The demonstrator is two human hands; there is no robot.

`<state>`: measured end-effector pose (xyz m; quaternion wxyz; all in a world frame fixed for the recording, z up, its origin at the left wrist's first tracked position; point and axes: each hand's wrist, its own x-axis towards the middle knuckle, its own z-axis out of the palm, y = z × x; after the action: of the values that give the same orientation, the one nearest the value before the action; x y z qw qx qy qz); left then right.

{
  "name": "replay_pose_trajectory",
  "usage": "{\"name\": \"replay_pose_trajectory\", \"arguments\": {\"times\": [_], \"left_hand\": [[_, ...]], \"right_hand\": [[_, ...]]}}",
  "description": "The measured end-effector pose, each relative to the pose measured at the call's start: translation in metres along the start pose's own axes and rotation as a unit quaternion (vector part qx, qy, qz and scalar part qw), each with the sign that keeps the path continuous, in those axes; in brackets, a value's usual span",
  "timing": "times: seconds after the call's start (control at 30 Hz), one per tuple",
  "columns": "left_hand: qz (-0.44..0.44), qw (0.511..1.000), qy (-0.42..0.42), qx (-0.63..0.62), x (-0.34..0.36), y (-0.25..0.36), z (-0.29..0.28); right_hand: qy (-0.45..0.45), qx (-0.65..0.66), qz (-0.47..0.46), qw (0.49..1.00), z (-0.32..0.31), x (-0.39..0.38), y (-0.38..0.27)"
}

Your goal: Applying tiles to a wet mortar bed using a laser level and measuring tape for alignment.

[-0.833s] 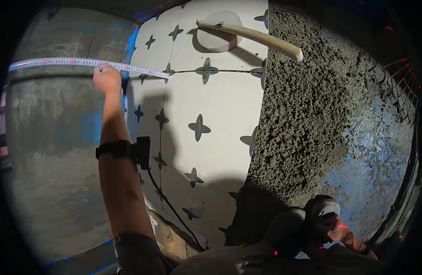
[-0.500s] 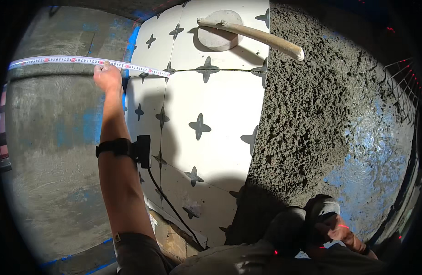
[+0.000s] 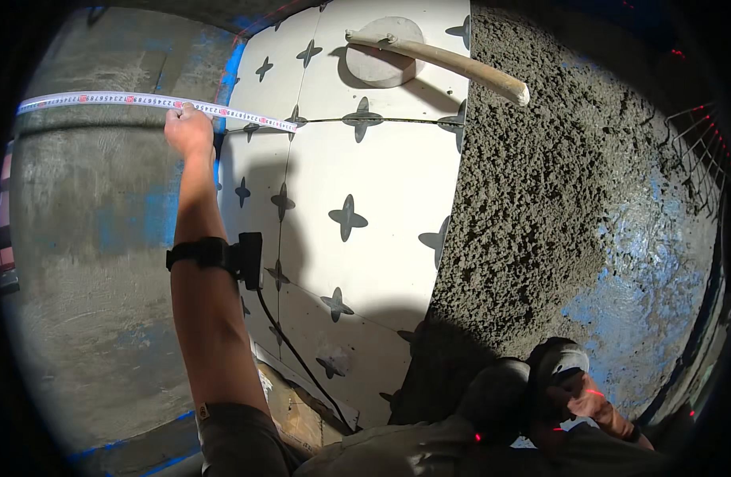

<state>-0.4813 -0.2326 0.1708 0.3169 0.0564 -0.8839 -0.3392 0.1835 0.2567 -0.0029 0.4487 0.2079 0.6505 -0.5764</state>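
Observation:
My left hand (image 3: 189, 131) is closed in a pinch on the white blade of a tape measure (image 3: 131, 99). The blade runs from the grey wall on the left, across the corner, to the white tiles (image 3: 318, 175) with dark four-petal marks. Its right end lies by the joint between two tiles. A black strap with a small box (image 3: 246, 261) and a cable sits on my left forearm. Low on the right, my right hand (image 3: 580, 397) is beside my shoes (image 3: 560, 362). Shadow hides its fingers, so I cannot tell whether it holds anything.
A rubber mallet with a pale round head (image 3: 381, 60) and wooden handle (image 3: 469, 70) lies on the far tiles. Rough wet mortar (image 3: 524, 183) borders the tiles on the right. Blue-stained floor (image 3: 651, 270) and a wire rack (image 3: 699, 151) are farther right. Cardboard (image 3: 294, 409) lies near my left elbow.

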Motion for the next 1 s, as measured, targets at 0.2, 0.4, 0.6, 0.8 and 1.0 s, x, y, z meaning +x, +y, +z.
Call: {"name": "replay_pose_trajectory", "arguments": {"times": [0.2, 0.4, 0.6, 0.8, 1.0], "left_hand": [[0.009, 0.998, -0.013, 0.053, -0.012, -0.002, -0.026], [0.034, 0.999, -0.026, -0.003, -0.083, -0.032, -0.168], [-0.027, 0.997, 0.008, 0.066, -0.177, -0.066, -0.273], [-0.042, 0.998, 0.041, 0.029, -0.205, -0.094, -0.297], [-0.033, 0.997, 0.042, 0.056, -0.208, -0.102, -0.296]], "right_hand": [[0.025, -0.064, -0.19, 0.979, -0.001, 0.002, 0.007], [-0.029, -0.037, -0.192, 0.98, -0.006, 0.006, 0.023], [-0.01, -0.079, -0.031, 0.996, -0.004, 0.012, 0.027], [-0.002, -0.047, 0.067, 0.997, -0.004, 0.01, 0.013], [-0.009, -0.041, -0.002, 0.999, -0.001, 0.004, -0.007]]}}
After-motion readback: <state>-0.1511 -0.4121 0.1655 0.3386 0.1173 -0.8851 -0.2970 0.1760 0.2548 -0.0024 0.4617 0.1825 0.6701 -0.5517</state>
